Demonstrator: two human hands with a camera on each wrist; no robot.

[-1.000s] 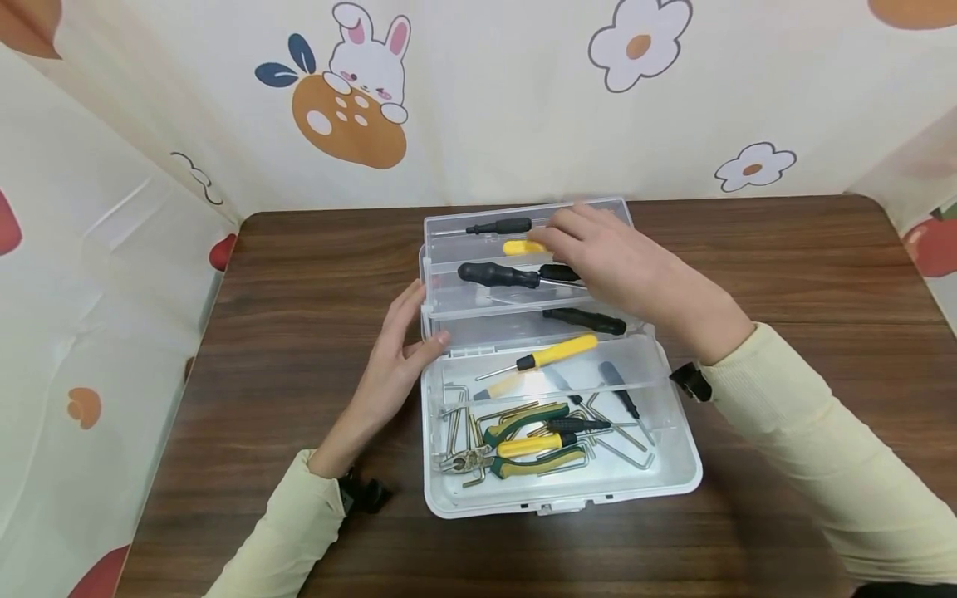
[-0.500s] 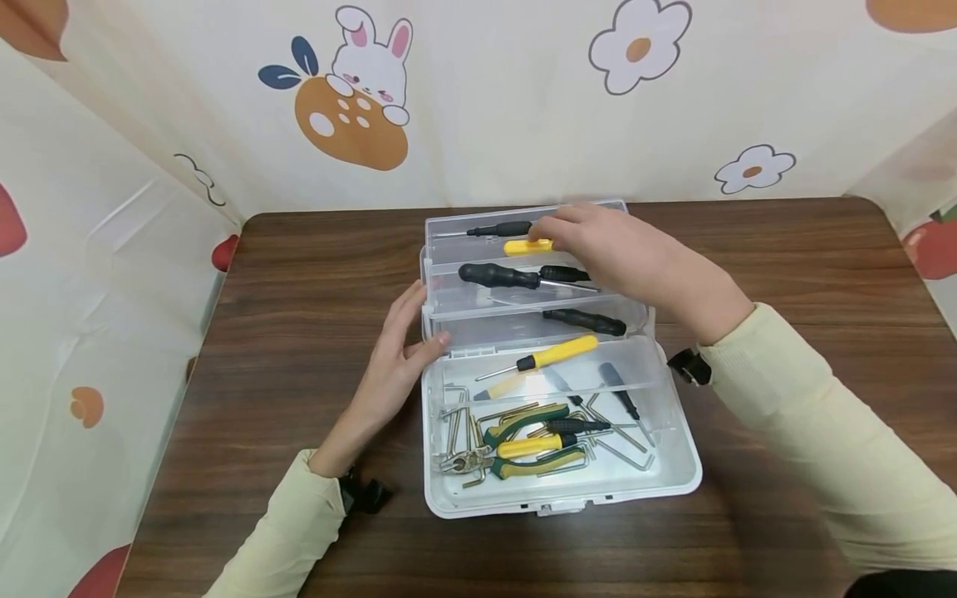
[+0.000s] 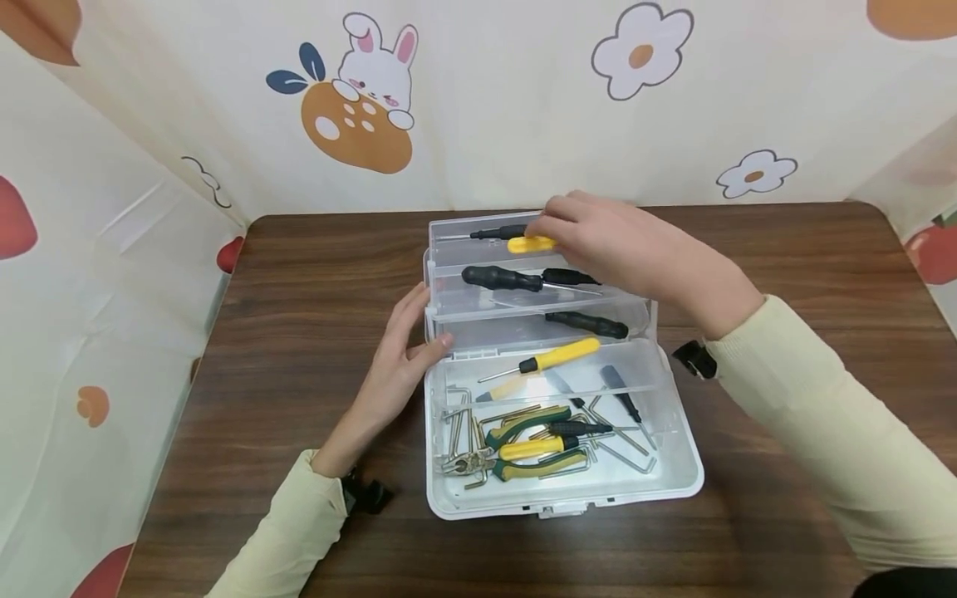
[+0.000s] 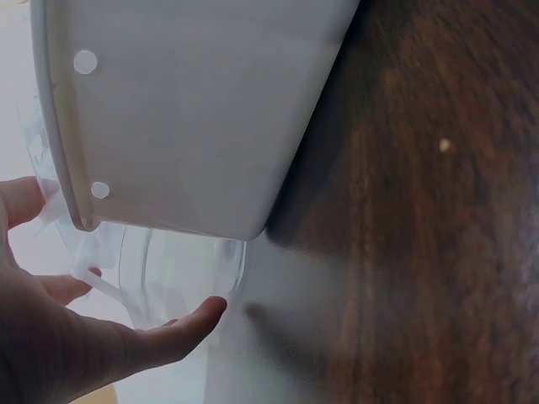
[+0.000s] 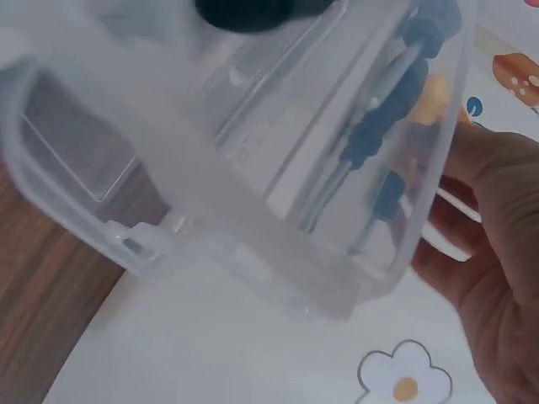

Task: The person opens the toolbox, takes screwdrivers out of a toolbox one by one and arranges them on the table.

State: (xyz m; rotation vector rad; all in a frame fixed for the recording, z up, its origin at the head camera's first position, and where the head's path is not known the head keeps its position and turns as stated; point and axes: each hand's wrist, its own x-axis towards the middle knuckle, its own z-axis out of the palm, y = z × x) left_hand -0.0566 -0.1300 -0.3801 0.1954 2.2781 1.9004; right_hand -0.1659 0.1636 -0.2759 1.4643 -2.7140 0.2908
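A white toolbox (image 3: 635, 486) stands open, its clear tiered trays (image 3: 486, 332) raised at the back. My right hand (image 3: 624, 249) pinches the yellow handle of a screwdriver (image 3: 529, 244) at the top tray; the handle's right end and shaft are hidden by the fingers. In the right wrist view the right hand (image 5: 501, 210) shows behind a clear tray wall (image 5: 421, 219). My left hand (image 3: 392, 370) rests at the toolbox's left side, fingers extended and thumb at the tray corner. The left wrist view has its fingers spread beside the box wall (image 4: 194, 126).
Black screwdrivers (image 3: 501, 278) and another yellow one (image 3: 564, 353) lie in the trays. The box bottom holds green-and-yellow pliers (image 3: 527, 425), several hex keys (image 3: 624, 457) and more screwdrivers. A patterned covering (image 3: 508, 108) rises behind the brown table (image 3: 321, 282).
The yellow screwdriver handle has come up slightly from the top tray with my right hand, nearer the black screwdriver behind it. The left hand stays at the box's side.
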